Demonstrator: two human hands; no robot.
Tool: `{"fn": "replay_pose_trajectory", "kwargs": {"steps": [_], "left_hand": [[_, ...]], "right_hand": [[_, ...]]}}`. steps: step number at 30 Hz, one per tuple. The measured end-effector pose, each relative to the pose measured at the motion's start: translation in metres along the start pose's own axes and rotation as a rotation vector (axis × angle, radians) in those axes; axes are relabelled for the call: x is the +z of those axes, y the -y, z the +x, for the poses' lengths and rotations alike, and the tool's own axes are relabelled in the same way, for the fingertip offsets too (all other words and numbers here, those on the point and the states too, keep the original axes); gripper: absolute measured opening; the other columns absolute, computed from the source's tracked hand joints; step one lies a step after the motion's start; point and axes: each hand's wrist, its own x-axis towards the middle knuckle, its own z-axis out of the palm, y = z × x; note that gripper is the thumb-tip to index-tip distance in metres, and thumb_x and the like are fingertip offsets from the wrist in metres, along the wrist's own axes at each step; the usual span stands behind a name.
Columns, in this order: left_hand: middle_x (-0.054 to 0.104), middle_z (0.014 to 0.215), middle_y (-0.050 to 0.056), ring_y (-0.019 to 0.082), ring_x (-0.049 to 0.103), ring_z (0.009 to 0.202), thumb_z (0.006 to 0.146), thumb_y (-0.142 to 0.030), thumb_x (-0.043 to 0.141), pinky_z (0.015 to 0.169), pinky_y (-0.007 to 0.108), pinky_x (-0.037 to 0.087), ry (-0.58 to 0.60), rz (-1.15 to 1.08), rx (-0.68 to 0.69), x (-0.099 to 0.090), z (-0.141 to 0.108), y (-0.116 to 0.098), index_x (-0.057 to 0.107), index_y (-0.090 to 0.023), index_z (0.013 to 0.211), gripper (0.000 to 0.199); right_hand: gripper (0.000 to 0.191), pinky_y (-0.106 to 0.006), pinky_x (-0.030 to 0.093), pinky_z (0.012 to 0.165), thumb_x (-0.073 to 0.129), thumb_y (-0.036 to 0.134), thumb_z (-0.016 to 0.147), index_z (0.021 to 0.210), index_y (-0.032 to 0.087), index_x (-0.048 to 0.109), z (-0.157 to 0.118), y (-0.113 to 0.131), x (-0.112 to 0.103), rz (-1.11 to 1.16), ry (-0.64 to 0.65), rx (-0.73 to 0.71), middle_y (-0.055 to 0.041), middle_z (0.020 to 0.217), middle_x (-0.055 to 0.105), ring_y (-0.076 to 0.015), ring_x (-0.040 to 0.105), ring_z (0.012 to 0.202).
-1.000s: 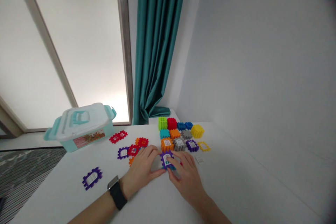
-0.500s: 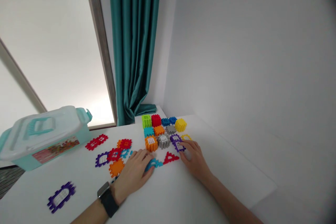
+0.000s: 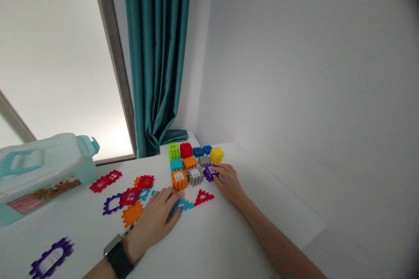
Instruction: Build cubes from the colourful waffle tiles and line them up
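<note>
My left hand (image 3: 157, 214), with a dark watch at its wrist, rests palm down on the table, fingers spread over a light blue piece (image 3: 183, 205). A red triangle piece (image 3: 203, 197) lies just right of that. My right hand (image 3: 228, 183) has its fingertips closed on a purple piece (image 3: 209, 171), beside a grey block (image 3: 195, 176). An orange block (image 3: 179, 179) stands left of the grey one. Behind these are a light blue piece (image 3: 176, 165), an orange piece (image 3: 190, 162), a green block (image 3: 173, 151), a red block (image 3: 186, 150) and a yellow block (image 3: 216, 154).
At the left stands a lidded teal box (image 3: 49, 174). Red pieces (image 3: 105, 181), a purple frame (image 3: 113, 204), an orange piece (image 3: 132, 214) and another purple frame (image 3: 51, 260) lie left of my left hand. A green curtain (image 3: 157, 61) hangs behind.
The view has shifted right, so things appear further left. My right hand has brought the purple pieces together beside the grey block; the yellow piece behind it is no longer visible.
</note>
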Motion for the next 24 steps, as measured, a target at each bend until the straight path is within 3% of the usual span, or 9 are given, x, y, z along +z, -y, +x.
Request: {"fn": "replay_pose_trajectory", "kwargs": {"steps": [24], "left_hand": [[0.064,0.113,0.008,0.028,0.062,0.104,0.100,-0.030,0.047,0.087,0.044,0.050,0.009,-0.039,-0.016,0.0003,-0.0011,0.0008,0.060,-0.024,0.115,0.020]], "right_hand": [[0.029,-0.049,0.046,0.100,0.060,0.022,0.089,0.113,0.028,0.073,-0.0015,0.0046,-0.0010,-0.005,0.057,0.012,-0.0079,0.116,0.072,-0.0272,0.061,0.114]]}}
